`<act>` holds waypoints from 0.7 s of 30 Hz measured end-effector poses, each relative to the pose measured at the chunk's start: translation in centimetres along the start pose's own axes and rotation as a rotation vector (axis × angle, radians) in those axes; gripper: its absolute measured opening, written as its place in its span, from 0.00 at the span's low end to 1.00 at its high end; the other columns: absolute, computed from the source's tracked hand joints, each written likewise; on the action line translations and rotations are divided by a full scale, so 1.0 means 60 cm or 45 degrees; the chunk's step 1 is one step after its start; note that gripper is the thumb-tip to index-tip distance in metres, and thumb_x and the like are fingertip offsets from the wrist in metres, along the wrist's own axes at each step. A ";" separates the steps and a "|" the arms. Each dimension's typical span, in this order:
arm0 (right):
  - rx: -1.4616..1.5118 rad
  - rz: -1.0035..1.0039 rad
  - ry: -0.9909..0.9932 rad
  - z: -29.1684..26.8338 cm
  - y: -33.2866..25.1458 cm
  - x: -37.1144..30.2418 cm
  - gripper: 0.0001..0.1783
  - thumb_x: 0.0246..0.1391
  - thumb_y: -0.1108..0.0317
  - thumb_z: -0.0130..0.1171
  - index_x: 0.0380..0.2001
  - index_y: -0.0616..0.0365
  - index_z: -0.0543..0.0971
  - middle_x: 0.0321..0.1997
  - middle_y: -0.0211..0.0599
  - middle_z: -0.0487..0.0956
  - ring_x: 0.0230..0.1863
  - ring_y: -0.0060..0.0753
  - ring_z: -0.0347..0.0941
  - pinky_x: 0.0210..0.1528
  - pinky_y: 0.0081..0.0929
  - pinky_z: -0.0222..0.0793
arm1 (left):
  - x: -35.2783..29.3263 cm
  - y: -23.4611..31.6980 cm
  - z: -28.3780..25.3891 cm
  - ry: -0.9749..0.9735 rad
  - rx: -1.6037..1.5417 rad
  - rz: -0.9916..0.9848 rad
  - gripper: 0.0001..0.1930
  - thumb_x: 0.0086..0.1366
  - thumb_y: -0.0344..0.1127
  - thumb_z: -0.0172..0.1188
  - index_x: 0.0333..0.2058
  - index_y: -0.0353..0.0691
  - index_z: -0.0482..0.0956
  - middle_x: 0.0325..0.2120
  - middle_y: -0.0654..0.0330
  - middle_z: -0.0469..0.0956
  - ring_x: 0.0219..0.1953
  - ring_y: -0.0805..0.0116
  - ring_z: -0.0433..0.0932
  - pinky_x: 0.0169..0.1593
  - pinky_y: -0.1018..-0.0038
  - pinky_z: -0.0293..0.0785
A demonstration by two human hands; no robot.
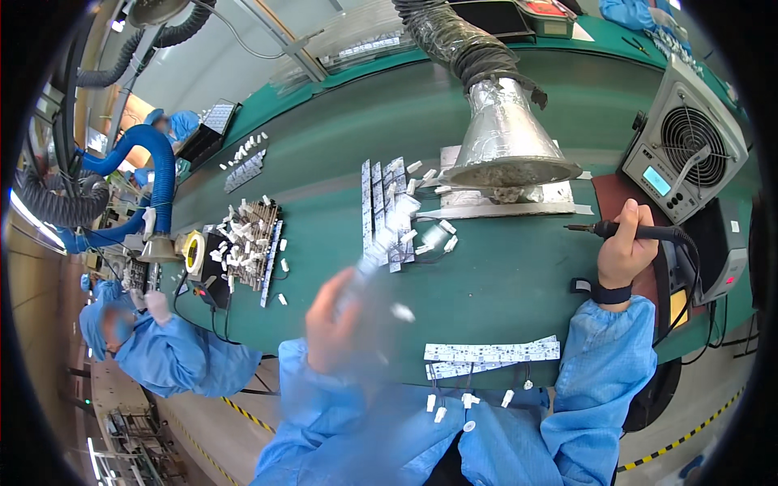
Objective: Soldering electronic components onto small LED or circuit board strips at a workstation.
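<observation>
My right hand (628, 247) is closed around the black handle of a soldering iron (601, 229), its tip pointing left over the green table. A dark strap circles that wrist. My left hand (334, 320) is smeared by motion; its fingers seem pinched on the near end of a blurred whitish circuit board strip (381, 247). A blurred white connector (402, 312) shows beside this hand. Just beyond lies a group of white circuit board strips (378, 190) with white connectors on leads. Close to my body, two overlapping board strips (491, 351) rest at the table's edge, their wired connectors hanging down.
A metal fume hood (515, 138) on a flexible duct hangs over a pale board (506, 209). At right stands a fan unit (689, 142) with a small screen. A pile of boards with connectors (247, 247) sits left, near a tape roll (194, 253). A co-worker (162, 344) is at left.
</observation>
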State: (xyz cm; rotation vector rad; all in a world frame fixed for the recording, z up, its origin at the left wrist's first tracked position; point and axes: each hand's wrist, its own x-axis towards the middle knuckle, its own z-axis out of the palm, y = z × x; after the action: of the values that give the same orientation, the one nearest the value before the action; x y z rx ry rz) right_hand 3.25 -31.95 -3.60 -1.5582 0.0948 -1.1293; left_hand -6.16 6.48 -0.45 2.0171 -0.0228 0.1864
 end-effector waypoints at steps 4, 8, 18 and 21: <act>0.013 0.043 -0.011 0.000 -0.002 -0.002 0.21 0.64 0.67 0.50 0.16 0.58 0.63 0.16 0.21 0.59 0.21 0.12 0.52 0.23 0.18 0.46 | 0.080 -0.047 -0.002 0.301 -0.314 -0.047 0.20 0.68 0.28 0.50 0.58 0.31 0.68 0.43 0.56 0.77 0.26 0.84 0.65 0.30 0.84 0.63; -0.020 0.036 -0.023 0.001 0.001 -0.002 0.21 0.64 0.67 0.50 0.16 0.58 0.63 0.16 0.21 0.58 0.21 0.12 0.52 0.22 0.18 0.47 | 0.147 -0.095 0.013 0.209 0.146 0.022 0.20 0.69 0.34 0.53 0.56 0.31 0.70 0.48 0.56 0.74 0.47 0.68 0.73 0.51 0.75 0.68; -0.032 0.047 -0.046 0.003 0.002 -0.003 0.20 0.64 0.67 0.50 0.16 0.58 0.63 0.16 0.21 0.58 0.21 0.13 0.52 0.23 0.19 0.47 | 0.166 -0.062 0.021 0.083 0.612 0.107 0.20 0.60 0.29 0.59 0.51 0.29 0.74 0.44 0.53 0.78 0.44 0.65 0.78 0.45 0.73 0.74; -0.055 0.051 -0.037 0.002 0.004 -0.002 0.20 0.64 0.67 0.50 0.16 0.58 0.63 0.17 0.21 0.58 0.22 0.13 0.52 0.23 0.18 0.47 | 0.173 -0.058 0.007 0.082 0.353 -0.134 0.19 0.60 0.27 0.58 0.50 0.29 0.75 0.40 0.53 0.80 0.39 0.69 0.79 0.42 0.76 0.75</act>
State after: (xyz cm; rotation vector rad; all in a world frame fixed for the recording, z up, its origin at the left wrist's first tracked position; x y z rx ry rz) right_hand 3.36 -31.88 -3.86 -1.6037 0.1309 -1.0790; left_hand 4.48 8.31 -2.27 2.2803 0.1576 0.1958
